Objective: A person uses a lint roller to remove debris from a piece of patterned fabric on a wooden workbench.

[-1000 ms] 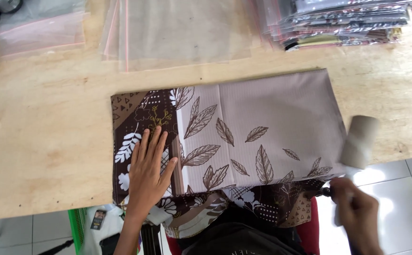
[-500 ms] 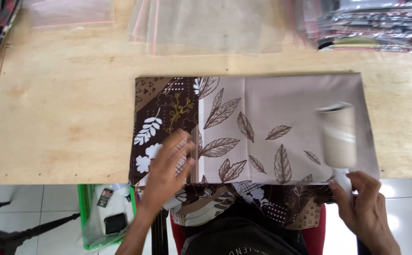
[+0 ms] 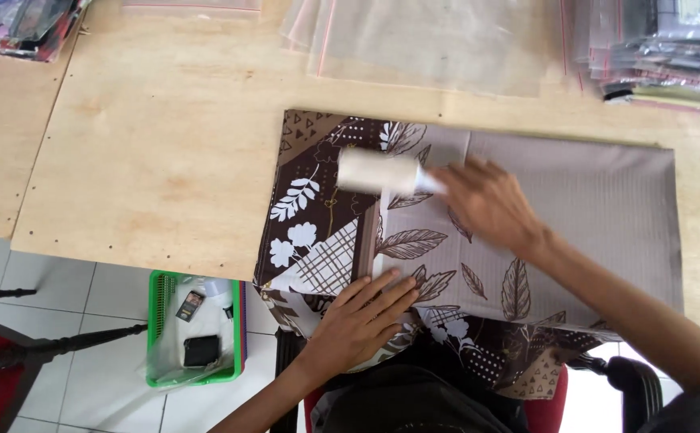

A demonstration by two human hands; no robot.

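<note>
A folded patterned cloth [image 3: 526, 208] — brown leaf print on one part, plain grey on the other — lies flat on the plywood table [image 3: 165, 136], its near edge hanging over the table's front. The right hand [image 3: 490, 204] grips the handle of a white lint roller [image 3: 378, 172], which rests on the brown printed part. The left hand [image 3: 362, 317] lies open, fingers spread, pressing the cloth at the table's edge. Clear plastic bags [image 3: 430, 44] lie beyond the cloth — a green basket [image 3: 198, 329] sits on the floor.
</note>
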